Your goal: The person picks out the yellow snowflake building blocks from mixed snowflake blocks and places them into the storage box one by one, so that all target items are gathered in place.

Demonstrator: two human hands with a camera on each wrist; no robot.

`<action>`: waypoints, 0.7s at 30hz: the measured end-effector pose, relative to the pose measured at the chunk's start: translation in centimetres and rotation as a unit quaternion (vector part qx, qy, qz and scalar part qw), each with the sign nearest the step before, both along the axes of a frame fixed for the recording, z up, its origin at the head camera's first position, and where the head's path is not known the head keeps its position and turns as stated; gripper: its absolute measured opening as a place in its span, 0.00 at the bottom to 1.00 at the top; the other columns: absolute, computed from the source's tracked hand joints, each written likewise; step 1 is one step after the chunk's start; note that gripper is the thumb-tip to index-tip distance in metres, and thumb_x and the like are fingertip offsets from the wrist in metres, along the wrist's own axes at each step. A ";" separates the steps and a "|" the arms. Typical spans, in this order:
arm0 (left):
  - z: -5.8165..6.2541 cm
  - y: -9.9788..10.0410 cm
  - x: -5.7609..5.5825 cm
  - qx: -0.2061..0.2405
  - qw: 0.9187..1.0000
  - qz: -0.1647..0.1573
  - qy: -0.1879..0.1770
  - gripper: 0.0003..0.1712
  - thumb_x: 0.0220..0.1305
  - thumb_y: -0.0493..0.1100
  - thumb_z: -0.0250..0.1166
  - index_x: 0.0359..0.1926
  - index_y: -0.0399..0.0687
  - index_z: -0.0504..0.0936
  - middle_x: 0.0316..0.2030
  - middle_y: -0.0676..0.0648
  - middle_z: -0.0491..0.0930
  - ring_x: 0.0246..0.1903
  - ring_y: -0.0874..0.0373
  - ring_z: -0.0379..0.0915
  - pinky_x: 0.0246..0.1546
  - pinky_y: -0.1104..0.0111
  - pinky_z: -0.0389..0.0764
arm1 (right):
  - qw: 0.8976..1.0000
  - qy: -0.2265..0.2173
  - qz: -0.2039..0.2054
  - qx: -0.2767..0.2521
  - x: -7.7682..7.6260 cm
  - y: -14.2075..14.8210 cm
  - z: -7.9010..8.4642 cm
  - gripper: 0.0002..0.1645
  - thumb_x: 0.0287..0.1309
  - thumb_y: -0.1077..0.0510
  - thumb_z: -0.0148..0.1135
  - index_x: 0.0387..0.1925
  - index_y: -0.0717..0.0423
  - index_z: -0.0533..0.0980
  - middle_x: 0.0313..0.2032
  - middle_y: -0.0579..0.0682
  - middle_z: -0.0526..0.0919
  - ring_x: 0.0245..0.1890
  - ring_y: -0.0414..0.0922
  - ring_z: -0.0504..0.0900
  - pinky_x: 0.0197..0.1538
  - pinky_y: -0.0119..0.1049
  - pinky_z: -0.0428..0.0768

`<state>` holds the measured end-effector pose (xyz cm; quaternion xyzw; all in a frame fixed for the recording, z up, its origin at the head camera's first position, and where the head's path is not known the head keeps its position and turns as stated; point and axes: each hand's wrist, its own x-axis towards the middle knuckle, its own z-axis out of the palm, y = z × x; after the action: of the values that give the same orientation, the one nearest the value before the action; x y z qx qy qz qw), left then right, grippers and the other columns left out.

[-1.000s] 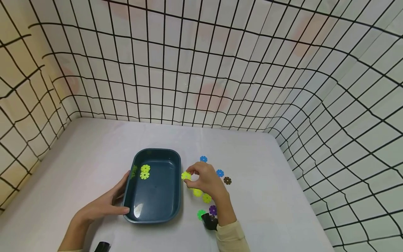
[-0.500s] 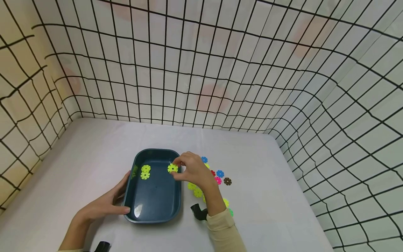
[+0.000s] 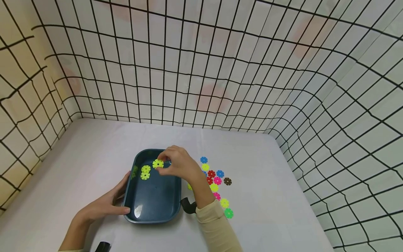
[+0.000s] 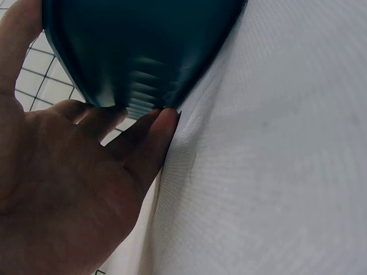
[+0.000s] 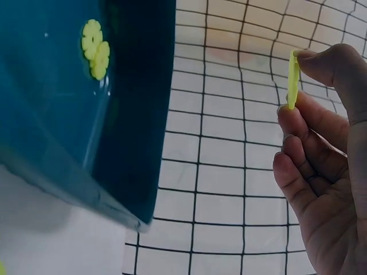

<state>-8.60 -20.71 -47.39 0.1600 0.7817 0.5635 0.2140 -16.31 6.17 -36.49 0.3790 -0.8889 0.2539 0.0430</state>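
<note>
Between thumb and fingertips, the right hand (image 3: pixel 177 164) pinches a yellow-green notched disc (image 3: pixel 155 164) above the far part of the blue-green rectangular tray (image 3: pixel 157 201), where two overlapping yellow-green discs (image 3: pixel 145 169) lie near the left wall. The left hand (image 3: pixel 102 207) is spread, thumb and fingers apart, against the tray's left side; multicoloured notched discs (image 3: pixel 217 180) lie scattered on the white-covered counter (image 3: pixel 267 168) to the tray's right.

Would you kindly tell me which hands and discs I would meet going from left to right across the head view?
Left hand → pair of yellow discs → held yellow disc → right hand → upper pink disc → brown disc.
</note>
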 end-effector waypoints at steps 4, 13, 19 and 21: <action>0.0 0.0 0.0 0.003 1.000 -0.003 -0.001 0.65 0.55 0.44 0.69 0.77 0.62 0.29 0.77 0.34 0.32 0.73 0.26 0.37 0.55 0.80 0.67 | 1.000 -0.015 0.004 0.015 -0.3 -0.8 0.0 0.17 0.50 0.50 0.73 0.41 0.54 0.84 0.37 0.46 0.85 0.39 0.39 0.79 0.43 0.24 0.76; 0.1 -0.1 0.0 0.010 1.000 -0.011 -0.004 0.64 0.56 0.44 0.69 0.77 0.59 0.28 0.77 0.33 0.31 0.73 0.26 0.35 0.54 0.82 0.65 | 0.998 -0.034 0.014 0.045 -0.8 -2.4 -0.3 0.17 0.52 0.50 0.72 0.43 0.52 0.84 0.39 0.44 0.86 0.41 0.38 0.82 0.46 0.23 0.76; 0.1 0.0 0.0 0.004 1.000 -0.011 -0.001 0.64 0.56 0.45 0.69 0.77 0.60 0.28 0.76 0.33 0.31 0.73 0.26 0.36 0.54 0.83 0.65 | 0.997 -0.033 0.020 0.063 -1.3 -3.2 -0.7 0.16 0.52 0.49 0.71 0.42 0.51 0.84 0.38 0.42 0.86 0.40 0.37 0.82 0.46 0.22 0.76; 0.1 0.0 0.0 0.004 1.000 -0.011 0.000 0.65 0.56 0.45 0.69 0.77 0.60 0.28 0.76 0.33 0.31 0.73 0.26 0.36 0.54 0.83 0.65 | 0.997 -0.036 0.022 0.068 -1.5 -3.4 -0.8 0.16 0.52 0.49 0.72 0.42 0.51 0.84 0.38 0.42 0.86 0.40 0.37 0.82 0.45 0.21 0.76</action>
<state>-8.55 -20.76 -47.26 0.1692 0.7775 0.5644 0.2198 -17.79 2.77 -37.33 0.3913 -0.8964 0.2074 -0.0206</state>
